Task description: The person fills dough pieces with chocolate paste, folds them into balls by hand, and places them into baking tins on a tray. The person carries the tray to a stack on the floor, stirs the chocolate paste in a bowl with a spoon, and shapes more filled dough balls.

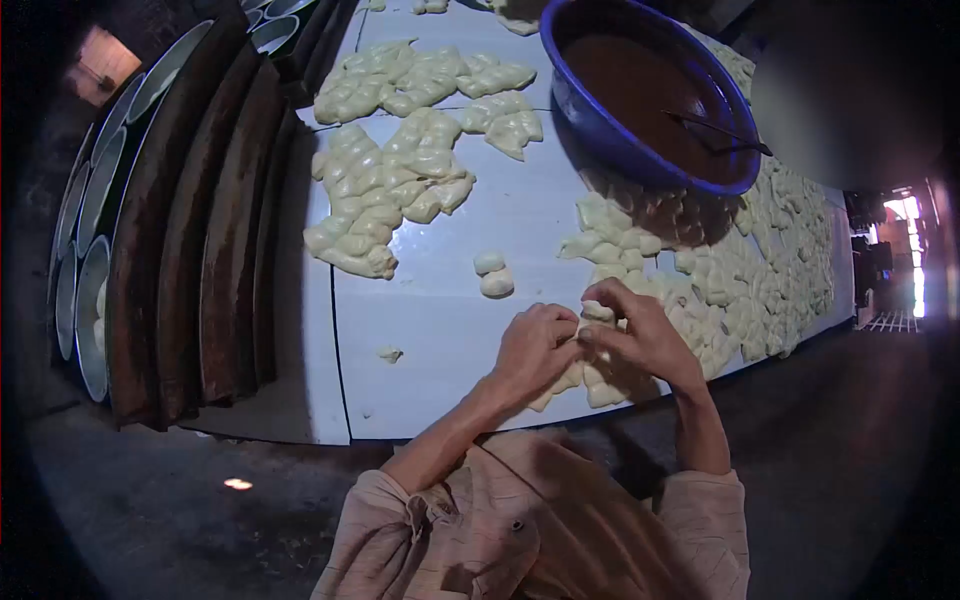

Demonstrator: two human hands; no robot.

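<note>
Okay, left hand [538,345] and right hand [640,335] close together at the table's near edge, fingers curled in, both pinching dough [598,312]. More dough pieces just below them. Small stacked lumps [494,275] to their left on the table [450,340]. Blue tub [575,105] of brown stuff beyond, stick in it. Molds [93,310] far left.

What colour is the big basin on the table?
The basin is deep blue-purple outside, showing best in the head view.
</note>
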